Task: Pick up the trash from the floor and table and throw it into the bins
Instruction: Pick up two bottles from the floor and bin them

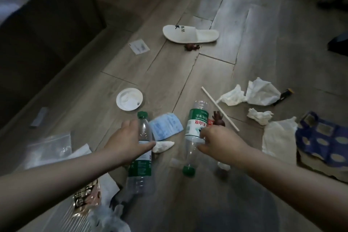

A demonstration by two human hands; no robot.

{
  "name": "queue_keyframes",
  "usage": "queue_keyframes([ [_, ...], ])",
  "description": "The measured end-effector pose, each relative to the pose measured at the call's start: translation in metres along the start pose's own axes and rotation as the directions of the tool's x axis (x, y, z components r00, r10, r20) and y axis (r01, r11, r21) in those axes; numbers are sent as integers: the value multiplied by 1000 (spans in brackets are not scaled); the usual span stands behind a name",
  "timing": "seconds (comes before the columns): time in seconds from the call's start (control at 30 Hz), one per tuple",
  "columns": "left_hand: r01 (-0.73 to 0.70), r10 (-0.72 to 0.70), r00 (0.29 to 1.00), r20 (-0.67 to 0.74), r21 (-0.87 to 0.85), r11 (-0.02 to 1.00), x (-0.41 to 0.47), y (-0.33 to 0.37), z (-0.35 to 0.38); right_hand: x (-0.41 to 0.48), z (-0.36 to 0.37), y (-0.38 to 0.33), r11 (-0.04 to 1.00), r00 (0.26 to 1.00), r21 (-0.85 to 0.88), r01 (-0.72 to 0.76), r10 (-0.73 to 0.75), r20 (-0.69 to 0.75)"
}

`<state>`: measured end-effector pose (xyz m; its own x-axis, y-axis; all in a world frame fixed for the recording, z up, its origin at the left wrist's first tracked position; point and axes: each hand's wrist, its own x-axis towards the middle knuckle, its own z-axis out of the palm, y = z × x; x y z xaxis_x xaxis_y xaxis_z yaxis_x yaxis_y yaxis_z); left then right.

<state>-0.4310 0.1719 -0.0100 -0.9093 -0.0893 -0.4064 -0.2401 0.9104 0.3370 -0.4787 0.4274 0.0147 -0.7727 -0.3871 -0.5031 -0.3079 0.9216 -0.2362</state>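
Low in the frame, centre: both my hands are out over the wooden floor (244, 24). Left hand (130, 141), grip closed round the upper body of a clear plastic bottle (142, 158), green cap pointing up-frame. Right hand (220, 141), grip closed round a second bottle (195, 130), green-and-white label, its green cap pointing down-frame.

Between the two bottles, a blue face mask (165, 126) flat on the floor. Left of centre, a white round lid (129, 99). Right of the second bottle, a white straw (219, 108) lies diagonal; beyond it, crumpled tissues (248, 95). Upper centre, a white slipper (190, 34). Lower left, plastic wrappers (82, 196), blurred.
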Motion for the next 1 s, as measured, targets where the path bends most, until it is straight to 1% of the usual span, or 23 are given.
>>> queue_keyframes([
  [0.07,-19,19,1000,18,38,999,7,-2,6,5,3,0,998,1000,-54,20,-21,-9],
  [0.13,-17,14,998,62,43,999,4,-2,10,0,0,-4,996,1000,-86,5,-6,-15],
  [0.23,68,-67,993,95,-6,998,-8,3,16,-11,-3,-8,995,997,-76,-71,70,-12],
  [0.33,89,-90,991,101,12,996,-12,5,27,-14,2,-5,993,993,-31,-118,119,24],
  [0.43,89,-86,993,85,-32,995,-7,-1,31,-8,3,1,991,990,-21,-135,135,34],
  [0.5,100,-93,992,82,-90,991,-5,-8,30,-5,0,4,990,989,-28,-140,141,38],
  [0.6,107,-99,993,67,-139,984,-11,-10,29,-7,-4,4,990,990,-23,-138,138,8],
  [0.73,94,-85,994,74,-123,988,-14,-10,32,-6,7,8,984,985,44,-170,172,-26],
  [0.9,108,-107,994,12,-148,983,-13,-8,20,12,15,-1,947,969,237,-218,239,-63],
  [1.0,111,-110,994,17,-142,984,-16,-9,19,22,22,-12,930,956,268,-251,282,-85],
])
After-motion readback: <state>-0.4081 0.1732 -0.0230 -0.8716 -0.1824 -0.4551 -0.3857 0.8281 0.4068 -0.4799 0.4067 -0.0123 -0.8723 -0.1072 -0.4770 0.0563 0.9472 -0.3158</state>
